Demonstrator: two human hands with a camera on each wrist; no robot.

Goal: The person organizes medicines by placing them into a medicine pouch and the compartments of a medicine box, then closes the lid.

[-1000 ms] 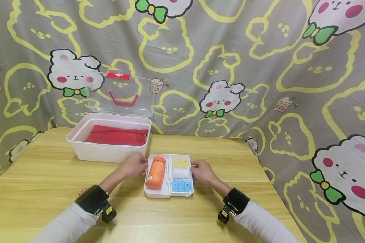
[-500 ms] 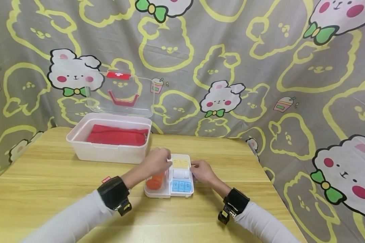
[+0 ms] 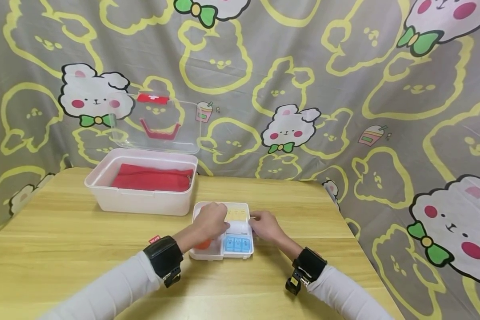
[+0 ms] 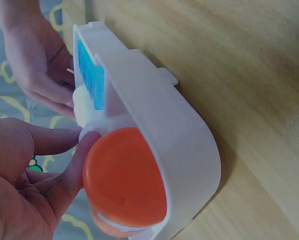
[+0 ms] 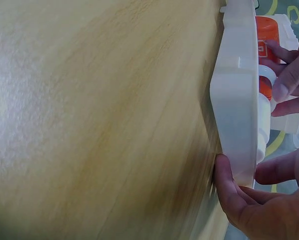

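A white divided tray (image 3: 208, 257) stands on the table in front of me. My left hand (image 3: 210, 220) reaches over its left half; in the left wrist view, thumb and forefinger pinch the white handle (image 4: 91, 131) at the tray's middle. Under that hand lies an orange bottle (image 4: 124, 177), mostly hidden in the head view. My right hand (image 3: 266, 226) grips the tray's right side wall, thumb and fingers on either side of it. The right compartment holds a yellow pill case (image 3: 238, 214), a white cylinder (image 3: 237, 227) and a blue pill case (image 3: 237, 243).
Behind and to the left stands a white box (image 3: 144, 202) with a red zip pouch (image 3: 152, 178) inside. Its clear lid (image 3: 188, 126), with a red handle, is raised against the patterned curtain (image 3: 228, 53) at the table's (image 3: 296, 195) back edge.
My left hand has left the tray's left edge, moved right over the orange bottle and pinched the middle handle. The right hand has kept its grip, and the tray stands where it was.
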